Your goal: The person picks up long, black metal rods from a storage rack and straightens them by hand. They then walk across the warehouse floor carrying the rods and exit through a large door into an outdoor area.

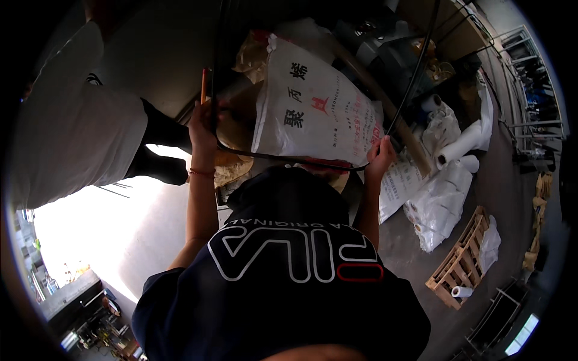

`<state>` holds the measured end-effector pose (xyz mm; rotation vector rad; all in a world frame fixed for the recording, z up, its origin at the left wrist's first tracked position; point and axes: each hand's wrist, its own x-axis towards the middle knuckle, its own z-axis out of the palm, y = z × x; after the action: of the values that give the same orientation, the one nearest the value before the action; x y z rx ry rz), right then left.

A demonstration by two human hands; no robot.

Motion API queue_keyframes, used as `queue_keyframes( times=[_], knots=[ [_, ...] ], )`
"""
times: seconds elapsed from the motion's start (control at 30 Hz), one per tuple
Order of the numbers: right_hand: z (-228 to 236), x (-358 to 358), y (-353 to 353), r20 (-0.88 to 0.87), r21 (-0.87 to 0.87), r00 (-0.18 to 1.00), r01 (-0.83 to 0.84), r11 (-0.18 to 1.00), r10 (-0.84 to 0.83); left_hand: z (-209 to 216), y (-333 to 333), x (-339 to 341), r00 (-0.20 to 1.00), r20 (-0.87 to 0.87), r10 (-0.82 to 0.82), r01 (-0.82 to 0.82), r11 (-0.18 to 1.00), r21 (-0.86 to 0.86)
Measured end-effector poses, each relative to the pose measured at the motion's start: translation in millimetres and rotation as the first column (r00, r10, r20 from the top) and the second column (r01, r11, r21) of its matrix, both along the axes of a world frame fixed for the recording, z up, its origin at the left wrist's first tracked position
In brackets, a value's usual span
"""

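A thin black rod frame (289, 159) stretches in front of my torso, its side bars running away from me toward the top of the view. My left hand (203, 127) is closed round its left side near the corner. A slim orange stick (204, 84), perhaps a pen or a tool handle, rises from the same hand. At the right corner, the fingers of my right hand (380, 153) grip the frame. Behind the frame lies a large white woven sack (319, 102) with black and red print. I cannot tell whether the frame touches it.
Left of me stands another person in a pale top (90, 132) and black lower clothing. On the right are white film rolls (460, 143), a clear plastic bag of rolls (442, 204) and a wooden pallet (460, 259). A metal rack (530, 90) stands at the far right.
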<state>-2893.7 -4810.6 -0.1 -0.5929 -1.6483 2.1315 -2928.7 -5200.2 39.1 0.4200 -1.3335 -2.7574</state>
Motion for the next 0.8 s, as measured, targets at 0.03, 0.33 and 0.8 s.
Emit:
queue_keyframes(
  times=[0.03, 0.33, 0.8],
  knots=[
    [-1, -1, 2, -0.010, -0.003, 1.000, -0.004, 1.000, 0.004, -4, -2, -2, 1.000, 0.002, 0.004, -0.004, 1.000, 0.001],
    [-4, -1, 9, -0.015, -0.076, 1.000, 0.000, 0.997, -0.001, -6, 2, -4, 0.999, 0.019, -0.038, 0.039, 0.999, -0.034],
    [-14, 5, 13, 0.125, -0.077, 0.991, 0.053, 0.996, -0.043, 12, 23, 7, 0.972, 0.122, 0.201, -0.187, 0.975, -0.120]
  ],
)
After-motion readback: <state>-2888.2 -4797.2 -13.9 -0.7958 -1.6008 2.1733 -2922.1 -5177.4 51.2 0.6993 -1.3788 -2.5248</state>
